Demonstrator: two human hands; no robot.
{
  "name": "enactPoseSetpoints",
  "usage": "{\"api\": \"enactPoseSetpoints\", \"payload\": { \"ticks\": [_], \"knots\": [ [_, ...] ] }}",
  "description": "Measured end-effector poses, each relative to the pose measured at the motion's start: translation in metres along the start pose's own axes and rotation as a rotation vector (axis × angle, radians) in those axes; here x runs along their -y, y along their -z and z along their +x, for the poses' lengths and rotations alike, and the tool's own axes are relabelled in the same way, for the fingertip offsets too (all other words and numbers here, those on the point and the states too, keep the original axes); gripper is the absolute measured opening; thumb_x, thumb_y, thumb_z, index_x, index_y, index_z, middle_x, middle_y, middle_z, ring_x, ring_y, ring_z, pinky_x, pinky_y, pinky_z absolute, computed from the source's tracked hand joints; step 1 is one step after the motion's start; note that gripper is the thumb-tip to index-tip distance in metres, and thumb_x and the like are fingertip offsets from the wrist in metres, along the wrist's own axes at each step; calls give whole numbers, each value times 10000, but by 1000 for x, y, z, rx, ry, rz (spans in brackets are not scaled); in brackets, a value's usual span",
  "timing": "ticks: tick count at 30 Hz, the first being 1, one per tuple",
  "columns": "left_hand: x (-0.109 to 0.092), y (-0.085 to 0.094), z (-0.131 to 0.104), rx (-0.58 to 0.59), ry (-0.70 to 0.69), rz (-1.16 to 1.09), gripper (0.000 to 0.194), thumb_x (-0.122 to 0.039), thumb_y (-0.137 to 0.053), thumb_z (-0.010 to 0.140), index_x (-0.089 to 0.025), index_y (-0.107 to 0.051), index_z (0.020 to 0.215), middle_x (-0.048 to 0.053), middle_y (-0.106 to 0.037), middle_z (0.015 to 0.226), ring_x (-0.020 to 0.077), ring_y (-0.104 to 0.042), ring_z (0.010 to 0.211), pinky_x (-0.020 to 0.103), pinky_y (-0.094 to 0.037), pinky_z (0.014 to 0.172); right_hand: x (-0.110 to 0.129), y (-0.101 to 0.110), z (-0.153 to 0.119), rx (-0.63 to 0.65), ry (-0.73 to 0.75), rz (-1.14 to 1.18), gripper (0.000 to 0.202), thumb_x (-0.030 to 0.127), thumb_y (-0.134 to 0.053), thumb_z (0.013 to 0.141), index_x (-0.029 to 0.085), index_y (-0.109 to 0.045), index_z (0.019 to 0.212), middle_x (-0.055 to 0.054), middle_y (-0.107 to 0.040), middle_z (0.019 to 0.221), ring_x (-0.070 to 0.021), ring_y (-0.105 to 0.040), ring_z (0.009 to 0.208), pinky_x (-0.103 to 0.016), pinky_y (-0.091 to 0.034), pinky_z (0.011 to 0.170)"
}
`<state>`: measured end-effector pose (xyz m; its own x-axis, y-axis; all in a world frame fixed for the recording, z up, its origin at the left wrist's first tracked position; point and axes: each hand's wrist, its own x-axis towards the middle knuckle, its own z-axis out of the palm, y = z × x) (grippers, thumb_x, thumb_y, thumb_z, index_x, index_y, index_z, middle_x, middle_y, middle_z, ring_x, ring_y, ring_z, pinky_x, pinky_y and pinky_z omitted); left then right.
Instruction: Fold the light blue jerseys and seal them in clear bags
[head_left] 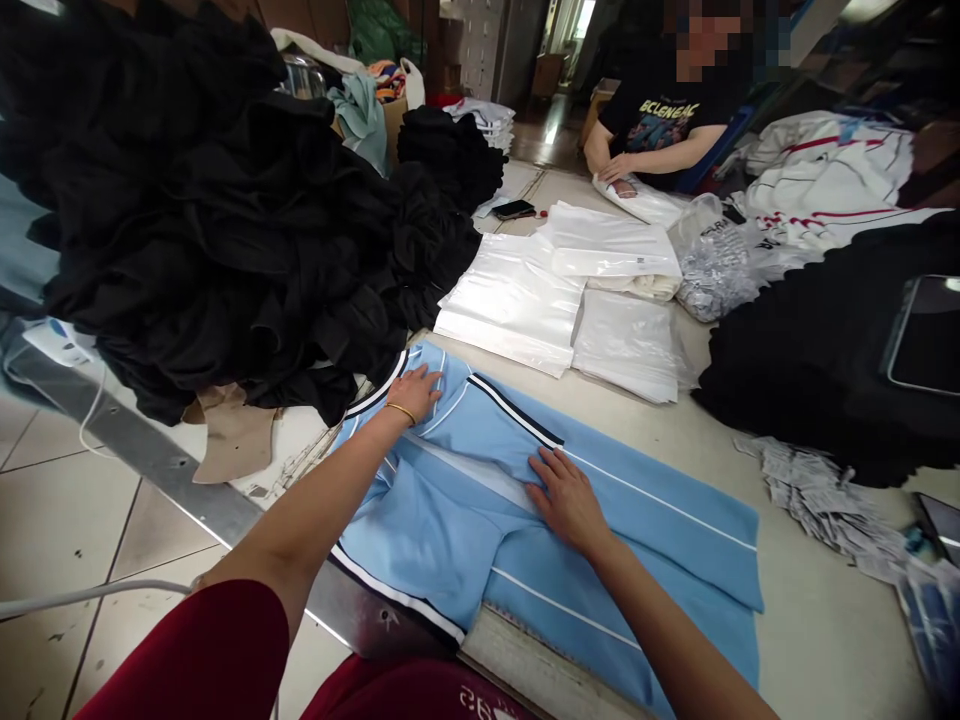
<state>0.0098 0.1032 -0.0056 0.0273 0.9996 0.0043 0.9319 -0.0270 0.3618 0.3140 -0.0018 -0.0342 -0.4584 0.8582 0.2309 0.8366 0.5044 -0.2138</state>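
A light blue jersey (450,480) with white piping and black-and-white striped sleeve edges lies spread on the table in front of me. My left hand (415,393), with a thin yellow bangle at the wrist, rests with fingers extended on its far left part near the collar area. Lower and to the right, my right hand (568,497) lies on the fabric beside a striped sleeve edge, its fingers spread. Neither hand grips anything. The jersey's front gapes in the middle, and its lower part stretches to the right.
A large heap of black garments (247,220) stands on the left. Beyond the jersey lie white plastic bags (517,295). More black cloth (817,340), a tablet-like device (930,335) and paper tags (817,500) are on the right. Across the table a person (667,130) handles a white packet.
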Motion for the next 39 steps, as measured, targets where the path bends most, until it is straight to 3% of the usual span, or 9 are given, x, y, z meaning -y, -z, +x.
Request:
{"api": "enactPoseSetpoints", "payload": {
  "ticks": [3, 6, 9, 11, 14, 20, 27, 35, 39],
  "knots": [
    [1, 16, -14, -2, -31, -50, 381, -296, -494, 828, -199, -544, 1193, 78, -542, 1238, 223, -494, 1131, 332, -377, 969, -14, 16, -24, -36, -28, 91, 352, 323, -491, 848, 162, -558, 1154, -142, -553, 1224, -279, -502, 1133, -470, -442, 918],
    [5, 29, -51, 73, -137, -144, 365, -417, -473, 840, -224, -585, 1129, 35, -624, 1100, 177, -563, 1012, 268, -427, 896, -34, 38, -79, -101, -111, 135, 312, 299, -497, 845, 179, -570, 1124, -119, -584, 1165, -241, -538, 1077, -419, -458, 907],
    [14, 31, -93, 194, -288, -155, 445, -562, -549, 746, -279, -617, 1083, 31, -594, 1163, 215, -530, 1078, 328, -379, 961, -59, 56, -145, -97, -210, 70, 240, 293, -510, 832, 187, -613, 1020, -104, -619, 1086, -233, -571, 1004, -396, -481, 860],
    [22, 28, -112, 224, -309, -83, 536, -614, -596, 671, -316, -602, 1116, 37, -525, 1263, 262, -463, 1165, 406, -313, 1012, -73, 63, -179, -58, -239, -11, 234, 280, -502, 821, 172, -626, 987, -112, -627, 1063, -244, -579, 970, -410, -486, 838],
    [31, 22, -123, 183, -276, 23, 593, -633, -633, 609, -335, -596, 1120, 46, -490, 1291, 301, -427, 1187, 447, -305, 999, -85, 65, -204, 8, -275, -129, 268, 237, -470, 798, 145, -623, 997, -139, -612, 1086, -267, -569, 969, -436, -477, 826],
    [33, 24, -120, 227, -340, 48, 347, -575, -524, 742, -265, -635, 851, 35, -631, 887, 227, -573, 884, 337, -412, 836, -79, 66, -198, 68, -440, -140, 187, 245, -445, 802, 169, -611, 846, -92, -652, 868, -239, -585, 826, -397, -473, 754],
    [3, 48, -96, 45, -274, -40, 327, -553, -477, 780, -255, -589, 856, 13, -633, 854, 205, -580, 829, 288, -418, 790, -94, 95, -193, -51, -595, -72, 257, 312, -447, 759, 185, -634, 879, -81, -661, 855, -232, -586, 818, -388, -469, 771],
    [-5, 0, -60, 43, -290, 22, 296, -479, -515, 786, -214, -603, 885, 51, -641, 913, 229, -575, 899, 327, -399, 846, -105, 67, -184, -9, -631, -194, 270, 244, -408, 782, 149, -637, 889, -97, -664, 869, -234, -573, 831, -383, -450, 790],
    [-5, 0, -62, 22, -288, -28, 313, -485, -521, 788, -214, -606, 920, 46, -636, 904, 220, -574, 895, 322, -411, 842, -98, 71, -173, 6, -635, -291, 264, 203, -418, 783, 139, -637, 916, -126, -647, 882, -285, -560, 858, -460, -432, 776]
  ]
}}
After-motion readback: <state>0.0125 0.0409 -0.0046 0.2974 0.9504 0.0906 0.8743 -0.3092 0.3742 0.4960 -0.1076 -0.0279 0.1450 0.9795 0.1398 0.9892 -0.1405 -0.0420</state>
